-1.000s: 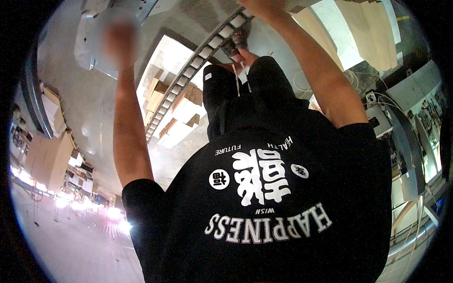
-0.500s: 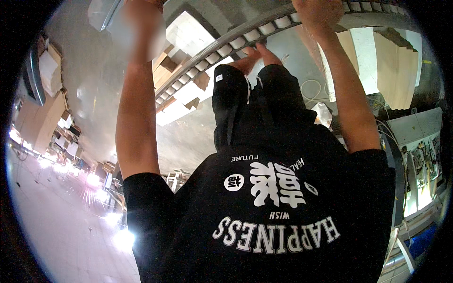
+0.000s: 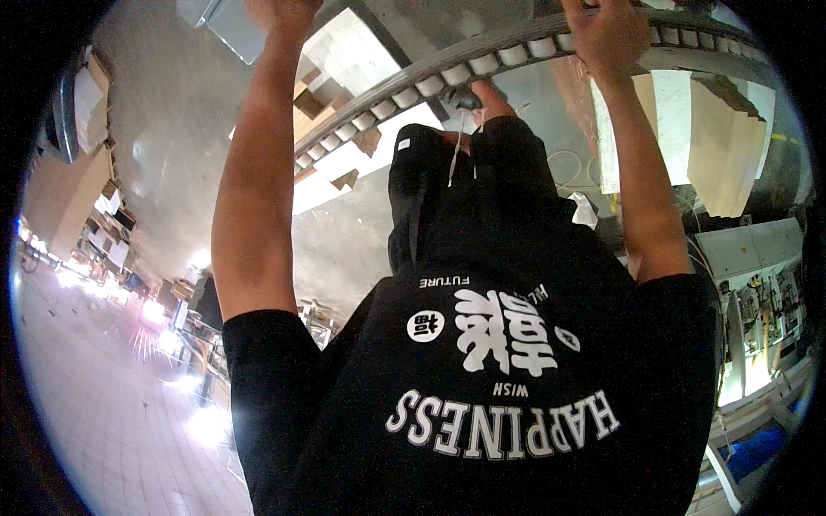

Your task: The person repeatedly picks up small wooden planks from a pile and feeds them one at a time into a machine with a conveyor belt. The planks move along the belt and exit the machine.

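My left hand reaches to the top edge of the picture, where its fingers are cut off. Beside it is a clear, pale plastic-looking piece with straight edges; whether the hand touches it cannot be made out. My right hand is raised at the upper right, in front of the curved roller track. Its fingers are curled in, and anything they hold is hidden at the top edge. The track, a dark rail with white rollers, arcs between my two arms.
Cardboard and white sheets are stacked at the right, beyond my right forearm. More boxes show behind the track. Open machinery stands at the far right. Cartons line the left side, and a hose loops on the floor.
Both hands have shifted a little to the right in view. The right hand sits slightly lower, and more of the clear piece shows beside the left hand.
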The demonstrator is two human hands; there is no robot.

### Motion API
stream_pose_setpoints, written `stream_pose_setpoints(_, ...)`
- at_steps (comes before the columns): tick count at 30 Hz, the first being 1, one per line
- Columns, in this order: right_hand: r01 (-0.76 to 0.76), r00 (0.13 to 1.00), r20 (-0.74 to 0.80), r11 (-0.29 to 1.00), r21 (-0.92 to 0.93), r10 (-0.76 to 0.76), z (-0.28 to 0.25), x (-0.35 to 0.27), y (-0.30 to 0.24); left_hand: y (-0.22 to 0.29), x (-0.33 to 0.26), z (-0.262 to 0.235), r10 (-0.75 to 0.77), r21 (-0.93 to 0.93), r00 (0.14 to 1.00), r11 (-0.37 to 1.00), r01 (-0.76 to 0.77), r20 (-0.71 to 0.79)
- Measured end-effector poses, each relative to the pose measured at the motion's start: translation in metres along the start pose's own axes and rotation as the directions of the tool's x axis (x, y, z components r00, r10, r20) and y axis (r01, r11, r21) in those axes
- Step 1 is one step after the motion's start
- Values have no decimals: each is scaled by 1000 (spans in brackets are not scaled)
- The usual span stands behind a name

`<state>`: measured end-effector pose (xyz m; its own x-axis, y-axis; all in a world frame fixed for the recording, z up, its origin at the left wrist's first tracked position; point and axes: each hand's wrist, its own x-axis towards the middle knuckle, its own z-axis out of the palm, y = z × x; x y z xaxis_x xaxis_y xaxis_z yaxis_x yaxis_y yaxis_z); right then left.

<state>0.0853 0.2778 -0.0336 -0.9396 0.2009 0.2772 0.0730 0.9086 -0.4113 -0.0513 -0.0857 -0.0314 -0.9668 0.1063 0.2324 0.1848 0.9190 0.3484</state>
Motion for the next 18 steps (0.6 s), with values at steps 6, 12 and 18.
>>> stream_pose_setpoints(6,95,995,21,992,-84,-94,21,-12,41,2,3,3,-42,65,999,997,42,-14)
stream_pose_setpoints(12,166,986,18,976,-139,-165,42,-24,89,-2,1,0,-13,-12,999,1000,13,-30)
stream_pose_setpoints(18,23,981,194,996,-81,-7,24,-11,59,-8,-3,9,34,-37,989,999,-40,-146)
